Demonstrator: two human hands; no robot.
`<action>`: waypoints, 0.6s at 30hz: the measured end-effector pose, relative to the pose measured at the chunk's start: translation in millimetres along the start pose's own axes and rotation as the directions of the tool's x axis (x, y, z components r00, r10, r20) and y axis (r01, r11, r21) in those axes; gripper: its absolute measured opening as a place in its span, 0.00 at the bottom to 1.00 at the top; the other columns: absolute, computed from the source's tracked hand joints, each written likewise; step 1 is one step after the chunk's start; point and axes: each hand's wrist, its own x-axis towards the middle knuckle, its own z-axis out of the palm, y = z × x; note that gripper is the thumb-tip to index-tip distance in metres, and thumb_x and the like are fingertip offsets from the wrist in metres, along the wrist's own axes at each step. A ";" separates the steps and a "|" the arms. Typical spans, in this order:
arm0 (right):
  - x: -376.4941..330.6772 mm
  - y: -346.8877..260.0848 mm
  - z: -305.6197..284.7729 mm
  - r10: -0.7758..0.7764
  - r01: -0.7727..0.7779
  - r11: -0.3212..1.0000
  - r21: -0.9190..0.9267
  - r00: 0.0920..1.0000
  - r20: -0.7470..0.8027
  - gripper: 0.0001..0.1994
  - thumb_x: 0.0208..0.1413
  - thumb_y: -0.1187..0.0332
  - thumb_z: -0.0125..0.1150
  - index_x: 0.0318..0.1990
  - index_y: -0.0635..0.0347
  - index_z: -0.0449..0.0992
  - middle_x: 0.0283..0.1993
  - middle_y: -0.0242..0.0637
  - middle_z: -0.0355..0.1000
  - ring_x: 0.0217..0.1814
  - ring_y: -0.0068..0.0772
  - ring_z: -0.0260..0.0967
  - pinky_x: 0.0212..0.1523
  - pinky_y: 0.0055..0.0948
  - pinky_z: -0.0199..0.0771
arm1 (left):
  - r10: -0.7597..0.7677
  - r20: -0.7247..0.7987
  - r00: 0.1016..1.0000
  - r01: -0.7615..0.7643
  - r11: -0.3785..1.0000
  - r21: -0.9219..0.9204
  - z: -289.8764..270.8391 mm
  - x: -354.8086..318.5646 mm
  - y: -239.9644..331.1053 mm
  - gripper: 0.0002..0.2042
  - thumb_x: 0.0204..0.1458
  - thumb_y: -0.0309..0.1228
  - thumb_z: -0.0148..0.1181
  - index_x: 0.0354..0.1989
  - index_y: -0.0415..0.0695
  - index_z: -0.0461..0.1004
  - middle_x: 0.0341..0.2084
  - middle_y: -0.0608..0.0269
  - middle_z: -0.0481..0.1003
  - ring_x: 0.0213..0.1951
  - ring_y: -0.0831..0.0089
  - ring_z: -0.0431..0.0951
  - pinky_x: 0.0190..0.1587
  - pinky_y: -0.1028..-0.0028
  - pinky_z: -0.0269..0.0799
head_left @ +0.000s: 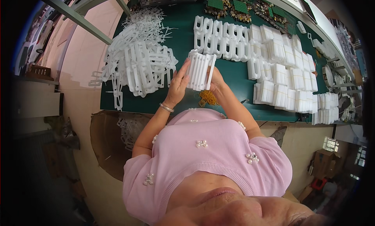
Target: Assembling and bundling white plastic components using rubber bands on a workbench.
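Between my two hands, above the near edge of the green table, is a stack of white plastic frames (198, 72) standing side by side. My left hand (179, 83) presses the stack's left side with its fingers held together. On the other side my right hand (215, 79) grips the stack, its fingers partly hidden behind a frame that stands slightly apart from the others. Just below the stack lies a small heap of yellow rubber bands (208, 98). A loose pile of white frames (142, 68) spreads to the left of my left hand.
Thin white scraps (145, 25) lie behind the loose pile. Rows of upright white frames (221, 38) stand ahead, with banded white bundles (283, 77) to the right. Green circuit boards (238, 6) line the back of the table (179, 15). A cardboard box (105, 144) sits below the left edge.
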 end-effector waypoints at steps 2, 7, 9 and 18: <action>1.0 -1.9 -3.8 -0.111 0.116 0.957 -0.267 0.993 0.035 0.14 0.57 0.64 0.53 0.45 0.64 0.72 0.38 0.37 0.73 0.35 0.26 0.73 0.33 0.27 0.76 | 0.056 -0.030 0.998 -0.057 0.998 -0.025 0.3 0.1 1.5 0.25 0.56 0.27 0.49 0.63 0.42 0.55 0.61 0.54 0.59 0.63 0.66 0.57 0.63 0.65 0.52; -5.5 -15.0 7.5 -0.307 0.363 0.651 -0.667 0.929 0.206 0.12 0.53 0.66 0.57 0.42 0.63 0.73 0.35 0.31 0.72 0.32 0.19 0.69 0.32 0.21 0.70 | 0.158 -0.174 0.972 -0.148 0.987 0.068 -16.2 27.4 21.7 0.22 0.50 0.27 0.60 0.55 0.43 0.65 0.52 0.56 0.68 0.52 0.65 0.70 0.52 0.68 0.67; -4.4 -16.7 11.0 -0.295 0.374 0.650 -0.662 0.927 0.233 0.12 0.52 0.66 0.57 0.42 0.62 0.73 0.34 0.30 0.72 0.32 0.17 0.67 0.32 0.20 0.69 | 0.338 -0.084 0.937 -0.296 0.900 0.321 -26.9 38.6 33.8 0.14 0.48 0.25 0.61 0.45 0.41 0.73 0.43 0.57 0.73 0.43 0.62 0.75 0.43 0.70 0.73; -9.6 -12.3 4.9 -0.180 0.292 0.510 -0.809 0.956 0.232 0.10 0.53 0.67 0.55 0.38 0.64 0.74 0.31 0.30 0.70 0.31 0.20 0.65 0.32 0.22 0.67 | 0.437 0.147 0.887 -0.443 0.719 0.535 -37.9 40.7 26.2 0.07 0.52 0.31 0.57 0.36 0.43 0.74 0.34 0.56 0.71 0.35 0.57 0.74 0.36 0.67 0.71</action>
